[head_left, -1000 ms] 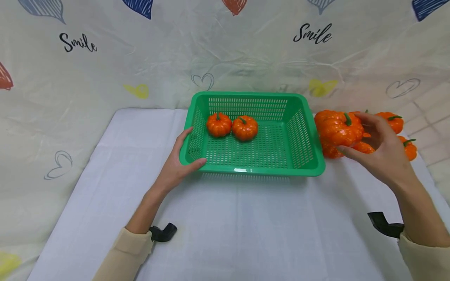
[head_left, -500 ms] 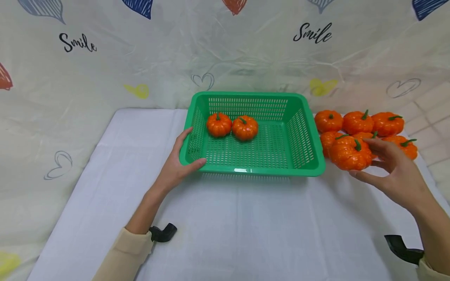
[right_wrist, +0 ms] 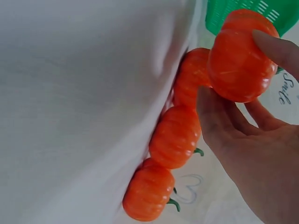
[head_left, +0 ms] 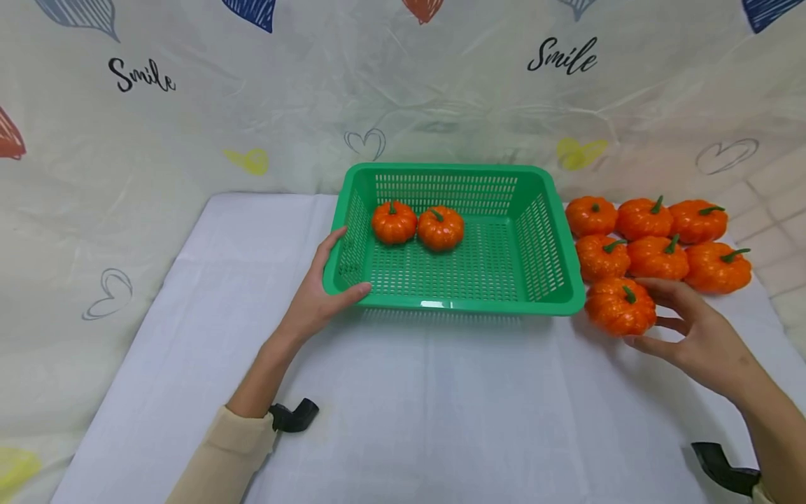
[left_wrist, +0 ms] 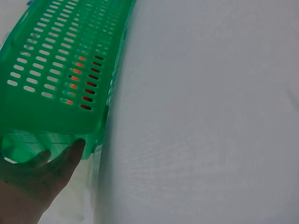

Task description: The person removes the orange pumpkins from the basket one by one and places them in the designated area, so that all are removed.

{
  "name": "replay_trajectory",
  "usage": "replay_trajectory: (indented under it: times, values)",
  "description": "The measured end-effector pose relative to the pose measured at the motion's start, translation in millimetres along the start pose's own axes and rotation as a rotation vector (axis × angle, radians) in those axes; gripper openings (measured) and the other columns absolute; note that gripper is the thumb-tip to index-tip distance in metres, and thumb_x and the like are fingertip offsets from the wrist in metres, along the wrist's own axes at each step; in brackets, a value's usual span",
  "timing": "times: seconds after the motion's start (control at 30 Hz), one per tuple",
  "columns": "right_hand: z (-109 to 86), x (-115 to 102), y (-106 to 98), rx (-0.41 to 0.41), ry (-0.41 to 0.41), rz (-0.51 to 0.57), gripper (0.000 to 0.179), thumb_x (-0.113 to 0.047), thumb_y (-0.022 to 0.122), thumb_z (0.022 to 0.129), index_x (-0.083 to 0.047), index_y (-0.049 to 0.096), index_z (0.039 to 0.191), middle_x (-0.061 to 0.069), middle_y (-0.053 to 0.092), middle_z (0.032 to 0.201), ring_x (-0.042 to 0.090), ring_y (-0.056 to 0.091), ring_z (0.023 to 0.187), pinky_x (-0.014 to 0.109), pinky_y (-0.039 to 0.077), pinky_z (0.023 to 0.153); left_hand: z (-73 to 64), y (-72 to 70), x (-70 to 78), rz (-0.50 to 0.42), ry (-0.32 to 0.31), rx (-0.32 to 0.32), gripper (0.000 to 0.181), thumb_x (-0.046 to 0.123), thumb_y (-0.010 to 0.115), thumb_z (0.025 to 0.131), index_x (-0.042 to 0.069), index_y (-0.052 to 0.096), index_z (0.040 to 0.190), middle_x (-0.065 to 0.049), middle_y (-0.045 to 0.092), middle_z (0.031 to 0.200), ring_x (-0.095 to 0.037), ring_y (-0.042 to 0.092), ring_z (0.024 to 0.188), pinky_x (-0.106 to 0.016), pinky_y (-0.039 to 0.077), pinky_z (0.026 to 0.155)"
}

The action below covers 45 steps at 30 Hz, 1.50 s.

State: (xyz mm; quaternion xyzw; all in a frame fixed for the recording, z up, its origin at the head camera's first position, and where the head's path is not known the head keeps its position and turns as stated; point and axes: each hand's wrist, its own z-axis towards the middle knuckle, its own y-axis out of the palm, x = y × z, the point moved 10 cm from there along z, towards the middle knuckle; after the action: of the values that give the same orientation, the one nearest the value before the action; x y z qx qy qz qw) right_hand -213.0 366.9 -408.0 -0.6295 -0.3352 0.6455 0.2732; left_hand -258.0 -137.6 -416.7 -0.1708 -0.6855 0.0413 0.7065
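Note:
My right hand holds a small shiny orange pumpkin with a green stem between thumb and fingers, just right of the basket's front corner. In the right wrist view the thumb and fingers press against opposite sides of this pumpkin. A green plastic basket with slotted walls stands at the middle back of the table. My left hand grips its front left corner, thumb on the front rim and fingers along the left side. Two pumpkins, a left one and a right one, sit side by side inside.
Right of the basket, several more pumpkins stand in two rows close behind the held one. A white cloth covers the table. Behind it hangs a pale printed sheet. Black straps show at both wrists.
My right hand has brought the pumpkin from above the rows toward the table's front and lower, uncovering the rows behind it. The left hand and basket have stayed in place.

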Motion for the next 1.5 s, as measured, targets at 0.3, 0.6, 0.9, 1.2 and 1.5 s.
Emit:
replay_trajectory:
  times: [0.3, 0.6, 0.9, 1.2, 1.5]
  values:
    - [0.9, 13, 13, -0.073, -0.005, -0.001, 0.090, 0.001, 0.087, 0.079, 0.002, 0.037, 0.154, 0.032, 0.042, 0.148, -0.019, 0.029, 0.106, -0.006, 0.038, 0.076, 1.2, -0.8, -0.2, 0.001, 0.002, 0.001, 0.091, 0.042, 0.077, 0.090, 0.053, 0.020, 0.160, 0.013, 0.016, 0.172, -0.024, 0.027, 0.154, -0.063, 0.031, 0.123]
    - [0.8, 14, 10, -0.090, -0.004, -0.024, 0.095, -0.005, 0.086, 0.082, 0.001, 0.031, 0.159, 0.034, 0.041, 0.150, 0.002, 0.043, 0.119, -0.005, 0.038, 0.074, 0.8, 0.6, -0.2, -0.003, -0.001, -0.001, 0.091, 0.040, 0.077, 0.090, 0.052, 0.021, 0.160, 0.013, 0.017, 0.172, -0.025, 0.027, 0.153, -0.063, 0.032, 0.122]
    - [12.3, -10, -27, 0.063, 0.017, -0.028, 0.078, -0.020, 0.077, 0.096, -0.004, 0.035, 0.159, 0.034, 0.043, 0.152, -0.007, 0.048, 0.114, -0.009, 0.034, 0.073, 1.6, -0.5, 1.2, 0.008, 0.002, 0.004, 0.090, 0.041, 0.077, 0.090, 0.053, 0.021, 0.159, 0.013, 0.017, 0.172, -0.025, 0.028, 0.153, -0.063, 0.032, 0.122]
    - [38.1, -59, -49, 0.134, -0.038, 0.091, 0.059, -0.023, 0.075, 0.097, -0.014, 0.051, 0.150, -0.023, 0.054, 0.128, -0.017, 0.055, 0.098, -0.001, 0.043, 0.074, 0.3, -1.9, -0.7, 0.013, -0.008, 0.007, 0.090, 0.041, 0.077, 0.090, 0.053, 0.020, 0.159, 0.013, 0.016, 0.172, -0.025, 0.027, 0.154, -0.064, 0.032, 0.122]
    - [61.2, -109, -45, 0.069, -0.078, 0.095, 0.061, -0.030, 0.073, 0.099, -0.027, 0.048, 0.154, -0.004, 0.055, 0.143, -0.014, 0.054, 0.105, -0.001, 0.044, 0.078, -0.1, -1.3, -0.7, -0.004, -0.018, -0.003, 0.092, 0.041, 0.078, 0.089, 0.053, 0.020, 0.159, 0.011, 0.016, 0.173, -0.027, 0.028, 0.153, -0.062, 0.031, 0.123]
